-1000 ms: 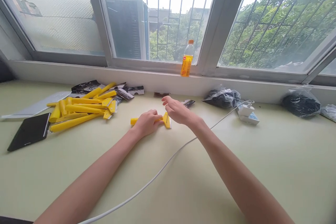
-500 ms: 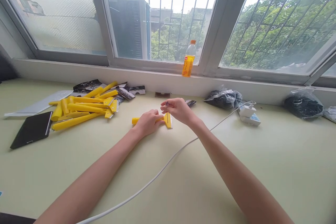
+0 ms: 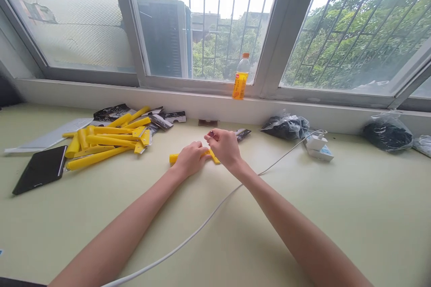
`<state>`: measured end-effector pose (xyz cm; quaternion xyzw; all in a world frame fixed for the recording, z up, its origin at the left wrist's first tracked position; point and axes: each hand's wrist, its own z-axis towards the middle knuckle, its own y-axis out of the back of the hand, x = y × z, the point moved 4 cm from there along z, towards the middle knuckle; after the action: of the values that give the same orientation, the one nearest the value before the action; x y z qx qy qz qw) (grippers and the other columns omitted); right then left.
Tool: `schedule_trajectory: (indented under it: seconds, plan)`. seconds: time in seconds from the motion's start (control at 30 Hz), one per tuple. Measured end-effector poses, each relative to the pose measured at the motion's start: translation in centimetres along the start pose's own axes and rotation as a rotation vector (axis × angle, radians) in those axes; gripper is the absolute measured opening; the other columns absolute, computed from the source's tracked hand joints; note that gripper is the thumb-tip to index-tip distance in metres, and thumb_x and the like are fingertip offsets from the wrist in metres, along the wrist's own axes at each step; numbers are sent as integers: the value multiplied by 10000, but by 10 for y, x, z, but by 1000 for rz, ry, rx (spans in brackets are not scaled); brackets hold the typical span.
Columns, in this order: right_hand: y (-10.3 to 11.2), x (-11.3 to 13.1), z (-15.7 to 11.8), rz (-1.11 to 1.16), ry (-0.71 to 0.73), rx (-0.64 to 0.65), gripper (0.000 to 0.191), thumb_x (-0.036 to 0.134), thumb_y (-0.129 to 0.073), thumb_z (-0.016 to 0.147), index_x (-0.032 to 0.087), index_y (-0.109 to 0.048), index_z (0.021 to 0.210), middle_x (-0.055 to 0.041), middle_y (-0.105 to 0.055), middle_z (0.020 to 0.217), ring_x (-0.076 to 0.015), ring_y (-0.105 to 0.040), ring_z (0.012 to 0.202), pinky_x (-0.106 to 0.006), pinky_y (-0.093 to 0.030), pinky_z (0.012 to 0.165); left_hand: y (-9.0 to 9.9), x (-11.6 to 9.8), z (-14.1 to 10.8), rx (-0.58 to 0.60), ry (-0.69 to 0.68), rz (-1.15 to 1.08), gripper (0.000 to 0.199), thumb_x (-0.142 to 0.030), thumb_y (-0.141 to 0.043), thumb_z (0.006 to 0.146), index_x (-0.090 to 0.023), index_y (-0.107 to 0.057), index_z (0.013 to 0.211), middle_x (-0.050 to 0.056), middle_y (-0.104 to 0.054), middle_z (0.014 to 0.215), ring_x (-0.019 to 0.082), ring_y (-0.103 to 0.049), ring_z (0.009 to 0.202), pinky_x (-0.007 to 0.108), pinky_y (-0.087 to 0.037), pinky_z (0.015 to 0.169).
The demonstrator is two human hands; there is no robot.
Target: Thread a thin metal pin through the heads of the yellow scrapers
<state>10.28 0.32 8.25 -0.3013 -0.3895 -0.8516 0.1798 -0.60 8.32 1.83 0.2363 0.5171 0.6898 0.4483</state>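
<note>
A yellow scraper [image 3: 174, 158] lies flat on the table. My left hand [image 3: 192, 158] is wrapped round its handle, whose end sticks out on the left. Its wide head [image 3: 213, 157] shows only in part, since my right hand [image 3: 225, 147] is held over it. Pinched in the right fingers is a small screwdriver [image 3: 211, 133], upright, with its dark top showing. The hand covers its shaft and tip, so I cannot tell whether it touches the scraper.
Several yellow scrapers [image 3: 111, 141] are piled at left beside a black tablet [image 3: 40, 168] and dark packets [image 3: 161, 121]. A white cable [image 3: 202, 225] crosses to a charger [image 3: 316, 142]. Black-filled bags [image 3: 286, 126] lie at the back; a drink bottle [image 3: 240, 78] stands on the sill.
My right hand has shifted slightly left and lower and has turned, now hiding more of the scraper head and the screwdriver's shaft. The left hand keeps its hold on the scraper.
</note>
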Motion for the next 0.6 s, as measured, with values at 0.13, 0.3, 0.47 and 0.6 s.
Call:
schedule_trajectory:
  seconds: [0.13, 0.3, 0.47, 0.6]
  plan:
    - [-2, -2, -1, -46, 10, -49, 269, 337, -567, 907, 244, -603, 657, -10, -630, 593, -183, -567, 572, -287, -359, 587, -2, -2, 1, -18, 96, 8, 213, -363, -547, 961, -207, -692, 968, 86, -614, 930, 243, -601, 885, 325, -438, 709]
    - [-1, -9, -1, -41, 8, -88, 281, 377, -557, 920, 243, -607, 678, -11, -651, 605, -184, -586, 578, -282, -372, 603, -3, -9, 1, -52, 171, 68, 213, -341, -532, 964, -177, -666, 950, 111, -647, 958, 260, -605, 906, 366, -426, 779]
    - [-1, -17, 2, 31, -23, -93, 261, 413, -564, 919, 242, -642, 738, -32, -709, 688, -205, -665, 668, -286, -439, 650, -3, -14, 0, -17, 344, -22, 162, -303, -544, 908, -185, -651, 936, 128, -665, 1001, 293, -606, 980, 372, -427, 774]
    - [-1, -23, 3, 52, -41, -94, 260, 425, -573, 919, 240, -646, 751, -36, -717, 700, -213, -692, 708, -287, -466, 669, 0, -2, -2, 98, 403, -363, 194, -306, -572, 850, -190, -660, 978, 107, -700, 991, 266, -643, 913, 324, -455, 684]
